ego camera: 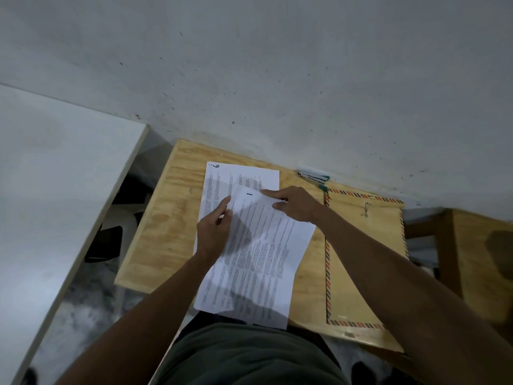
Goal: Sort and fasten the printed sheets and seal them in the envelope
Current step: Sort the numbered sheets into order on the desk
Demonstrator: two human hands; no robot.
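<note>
A printed sheet marked "1" (261, 259) lies slanted on top, its near edge hanging past the table's front. Under it, farther back, lies another printed sheet marked "9" (236, 176). My left hand (213, 232) pinches the left edge of the top sheet near its far corner. My right hand (294, 204) holds the top sheet's far right corner, fingers curled over it. A brown envelope (361, 259) with a red and dark striped border and a string clasp lies flat to the right, partly under my right forearm. A stapler (313, 176) sits against the wall behind it.
The small plywood table (166, 232) stands against a grey wall. A white board (55, 190) leans at the left, with a dark chair (105, 243) below it. Another wooden piece (480, 259) stands at the right.
</note>
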